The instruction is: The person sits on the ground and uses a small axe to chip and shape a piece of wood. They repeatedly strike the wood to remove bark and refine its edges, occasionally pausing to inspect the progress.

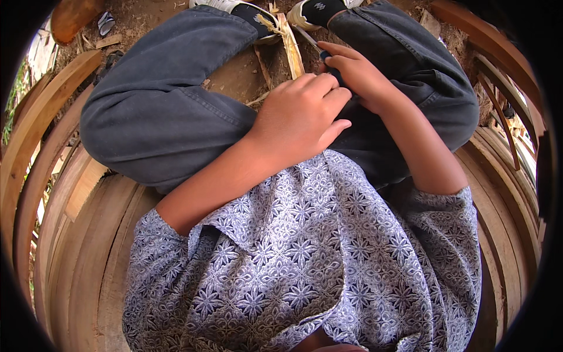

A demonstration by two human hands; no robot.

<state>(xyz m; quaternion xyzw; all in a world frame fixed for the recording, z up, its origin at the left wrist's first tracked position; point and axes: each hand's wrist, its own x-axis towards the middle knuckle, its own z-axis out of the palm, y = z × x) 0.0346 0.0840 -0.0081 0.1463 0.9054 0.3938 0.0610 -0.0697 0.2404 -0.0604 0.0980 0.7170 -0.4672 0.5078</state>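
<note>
My left hand (302, 111) is closed over the near end of a pale strip of split wood (291, 50), its thumb sticking out to the right. The strip points away from me between my shoes, and frayed shavings (268, 23) curl off its far end. Close on the right, my right hand (359, 73) grips a knife by its dark blue handle (329, 66). The narrow metal blade (306, 39) points up and left beside the strip; whether it touches the wood I cannot tell. My left hand hides the strip's near end.
My bent legs in dark trousers (170, 82) lie on both sides of the work. I sit on wooden planks (88, 258), with more boards (504, 234) on the right. Brown soil (237, 76) with wood scraps (109, 41) lies beyond and between my legs.
</note>
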